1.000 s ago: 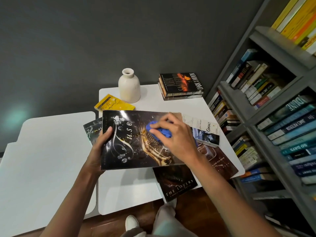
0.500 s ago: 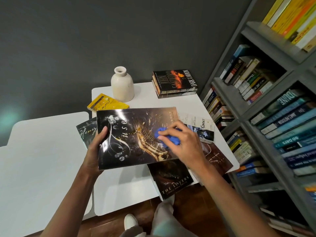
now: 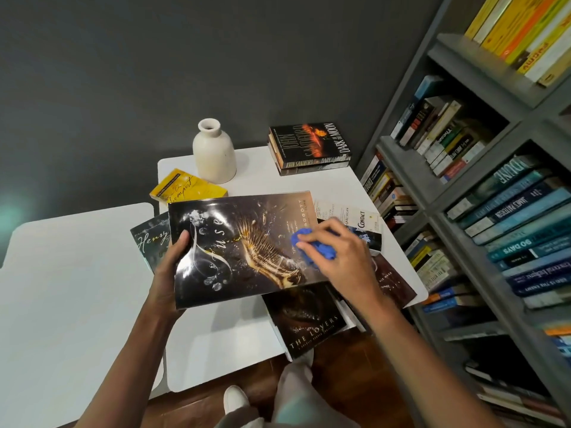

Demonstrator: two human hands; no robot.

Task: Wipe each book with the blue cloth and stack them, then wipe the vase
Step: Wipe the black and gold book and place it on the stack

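Note:
My left hand (image 3: 171, 267) grips the left edge of a large glossy dark book titled "Fuse" (image 3: 241, 245), held tilted above the white table (image 3: 216, 335). My right hand (image 3: 340, 251) holds the bunched blue cloth (image 3: 312, 245) and presses it on the right part of that cover. A cream vase (image 3: 214, 151) stands upright at the back of the table. To the vase's right, a short stack of books (image 3: 309, 148) has "Dark of the Moon" on top.
Loose books lie under and around the held one: a yellow book (image 3: 185, 188), "Henry" (image 3: 151, 239), "Contact" (image 3: 355, 217), "The Lovers" (image 3: 309, 322) overhanging the front edge. A second white table (image 3: 71, 288) stands left. A full grey bookshelf (image 3: 482, 211) fills the right.
My right hand has slid the blue cloth from the middle of the cover toward its right side. The left hand keeps its grip on the book's left edge.

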